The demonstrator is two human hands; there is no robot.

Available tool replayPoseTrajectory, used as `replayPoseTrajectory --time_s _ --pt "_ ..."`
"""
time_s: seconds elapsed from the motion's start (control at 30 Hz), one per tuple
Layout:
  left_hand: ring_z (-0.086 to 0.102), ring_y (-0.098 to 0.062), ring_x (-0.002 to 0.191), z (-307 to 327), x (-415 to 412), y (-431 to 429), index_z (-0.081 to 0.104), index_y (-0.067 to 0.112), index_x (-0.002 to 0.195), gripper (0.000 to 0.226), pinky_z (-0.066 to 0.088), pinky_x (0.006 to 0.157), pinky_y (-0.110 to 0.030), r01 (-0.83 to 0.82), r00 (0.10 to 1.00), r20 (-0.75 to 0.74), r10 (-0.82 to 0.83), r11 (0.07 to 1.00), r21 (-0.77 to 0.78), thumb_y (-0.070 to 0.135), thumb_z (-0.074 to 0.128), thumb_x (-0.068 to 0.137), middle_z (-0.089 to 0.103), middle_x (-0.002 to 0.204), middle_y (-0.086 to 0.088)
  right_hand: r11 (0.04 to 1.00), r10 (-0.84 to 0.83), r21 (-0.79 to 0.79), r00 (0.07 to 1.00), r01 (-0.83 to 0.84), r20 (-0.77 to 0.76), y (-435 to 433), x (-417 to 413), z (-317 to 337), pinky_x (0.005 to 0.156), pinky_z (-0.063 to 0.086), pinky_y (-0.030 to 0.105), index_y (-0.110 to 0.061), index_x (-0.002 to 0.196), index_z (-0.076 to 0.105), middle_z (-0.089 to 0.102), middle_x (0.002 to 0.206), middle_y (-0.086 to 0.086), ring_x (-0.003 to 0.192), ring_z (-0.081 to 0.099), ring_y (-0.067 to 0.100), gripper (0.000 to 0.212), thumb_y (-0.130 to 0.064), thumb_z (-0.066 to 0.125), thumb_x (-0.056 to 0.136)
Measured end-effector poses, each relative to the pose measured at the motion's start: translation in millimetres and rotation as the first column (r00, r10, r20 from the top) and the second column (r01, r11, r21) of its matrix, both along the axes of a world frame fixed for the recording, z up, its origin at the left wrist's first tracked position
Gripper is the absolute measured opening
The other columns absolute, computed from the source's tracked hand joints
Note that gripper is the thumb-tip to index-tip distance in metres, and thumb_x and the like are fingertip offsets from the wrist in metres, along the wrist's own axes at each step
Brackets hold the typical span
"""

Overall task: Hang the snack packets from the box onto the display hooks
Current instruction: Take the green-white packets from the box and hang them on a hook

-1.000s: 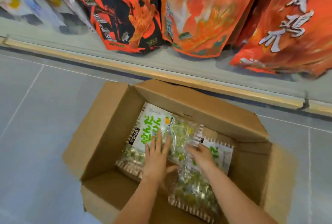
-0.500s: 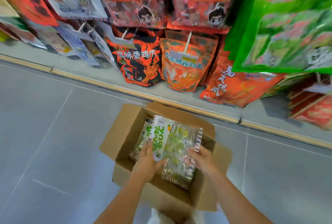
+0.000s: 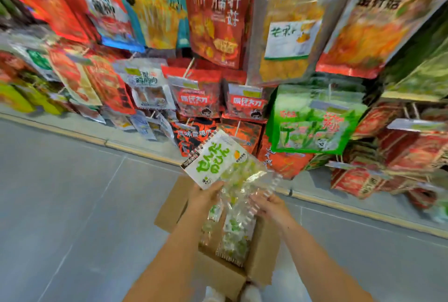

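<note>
A clear snack packet [image 3: 219, 164] with a white label, green lettering and green candies is held up above the open cardboard box [image 3: 263, 250]. My left hand [image 3: 204, 196] grips its lower left corner below the label. My right hand [image 3: 270, 204] grips its lower right edge by the striped seal. Two more such packets [image 3: 232, 241] lie inside the box on the floor. Behind the lifted packet, rows of snack bags hang from display hooks [image 3: 238, 127].
The display wall holds red bags [image 3: 247, 105], a green bag [image 3: 312, 124] at right, and large bags [image 3: 218, 15] higher up. A grey ledge with a yellow strip [image 3: 135, 149] runs along the base. Grey tiled floor [image 3: 72, 204] spreads left.
Both hands lifted one packet out of the box and raised it toward the display. The view tilted up from the box to the hanging bags.
</note>
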State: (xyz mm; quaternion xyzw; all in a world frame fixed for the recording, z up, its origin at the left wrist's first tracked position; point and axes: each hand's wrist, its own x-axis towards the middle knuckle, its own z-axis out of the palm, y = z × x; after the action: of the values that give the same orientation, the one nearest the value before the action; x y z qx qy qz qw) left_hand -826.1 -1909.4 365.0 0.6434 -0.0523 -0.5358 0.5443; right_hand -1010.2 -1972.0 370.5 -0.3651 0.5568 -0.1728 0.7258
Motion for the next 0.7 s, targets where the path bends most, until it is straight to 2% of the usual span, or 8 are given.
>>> replayPoseTrajectory --time_s 0.07,0.13,0.23,0.37,0.43,0.5,0.6,0.7 --pt "0.067 -0.033 0.095 17 20 -6 0.064 0.007 0.109 0.055 0.054 0.079 -0.043 0.064 0.996 0.069 -0.063 0.998 -0.005 0.014 0.083 0.058 0.069 0.109 -0.018 0.998 -0.048 -0.04 0.998 0.046 -0.052 -12 0 21 0.049 0.048 0.017 0.0 0.105 0.059 0.061 0.08 0.008 0.058 0.061 0.012 0.024 -0.002 0.066 0.082" --pt "0.066 -0.036 0.102 37 37 -13 0.068 0.01 0.106 0.059 0.05 0.093 -0.053 0.157 0.977 0.151 -0.149 0.987 -0.042 0.02 0.086 0.051 0.07 0.11 -0.017 0.99 -0.078 -0.122 0.995 0.07 -0.063 -29 0 47 0.047 0.047 0.017 -0.008 0.113 0.054 0.062 0.091 0.009 0.061 0.059 0.01 0.037 -0.004 0.069 0.079" --pt "0.064 -0.031 0.107 86 51 -24 0.068 0.014 0.109 0.065 0.049 0.097 -0.05 0.361 0.91 0.246 -0.334 0.93 -0.071 0.027 0.086 0.048 0.069 0.114 -0.012 0.982 -0.003 -0.19 0.999 -0.004 -0.039 -53 1 93 0.051 0.044 0.019 -0.01 0.121 0.051 0.065 0.096 0.003 0.064 0.059 0.008 0.049 -0.012 0.073 0.077" --pt "0.067 -0.021 0.103 166 50 -38 0.069 0.022 0.104 0.037 0.054 0.09 -0.039 0.563 0.787 0.342 -0.514 0.824 -0.058 0.017 0.081 0.069 0.072 0.11 -0.002 0.946 0.249 -0.218 0.968 -0.24 0.017 -53 7 171 0.064 0.047 0.027 -0.02 0.093 0.052 0.065 0.073 -0.008 0.064 0.058 0.006 0.02 -0.022 0.069 0.082" --pt "0.068 -0.02 0.1 189 49 -45 0.068 0.019 0.102 0.031 0.056 0.083 -0.03 0.566 0.776 0.393 -0.493 0.82 -0.087 0.004 0.074 0.076 0.072 0.107 -0.001 0.924 0.26 -0.295 0.965 -0.242 0.023 -53 7 195 0.08 0.05 0.029 -0.022 0.098 0.058 0.069 0.09 -0.006 0.081 0.064 0.007 0.027 -0.025 0.074 0.077" --pt "0.068 -0.017 0.096 216 45 -47 0.069 0.019 0.1 0.029 0.056 0.075 -0.022 0.56 0.765 0.459 -0.451 0.819 -0.128 0.002 0.074 0.076 0.073 0.104 0.001 0.895 0.255 -0.38 0.967 -0.235 0.003 -54 5 218 0.077 0.053 0.032 -0.018 0.102 0.063 0.071 0.096 -0.002 0.082 0.066 0.008 0.024 -0.018 0.071 0.08" --pt "0.068 -0.013 0.096 251 30 -51 0.068 0.019 0.103 0.031 0.056 0.08 -0.024 0.539 0.744 0.575 -0.341 0.815 -0.214 0.004 0.074 0.076 0.072 0.105 0.002 0.868 0.185 -0.464 0.982 -0.176 -0.026 -55 -1 254 0.071 0.048 0.038 -0.009 0.101 0.067 0.07 0.099 0.021 0.083 0.065 0.023 0.03 -0.023 0.074 0.076" --pt "0.066 -0.012 0.098 276 16 -56 0.062 0.015 0.11 0.037 0.055 0.076 -0.02 0.478 0.743 0.638 -0.201 0.827 -0.295 0.009 0.076 0.076 0.07 0.108 0.001 0.831 0.148 -0.542 0.989 -0.125 -0.001 -57 -8 288 0.07 0.049 0.039 -0.008 0.097 0.07 0.072 0.097 0.017 0.085 0.065 0.029 0.025 -0.022 0.073 0.077"
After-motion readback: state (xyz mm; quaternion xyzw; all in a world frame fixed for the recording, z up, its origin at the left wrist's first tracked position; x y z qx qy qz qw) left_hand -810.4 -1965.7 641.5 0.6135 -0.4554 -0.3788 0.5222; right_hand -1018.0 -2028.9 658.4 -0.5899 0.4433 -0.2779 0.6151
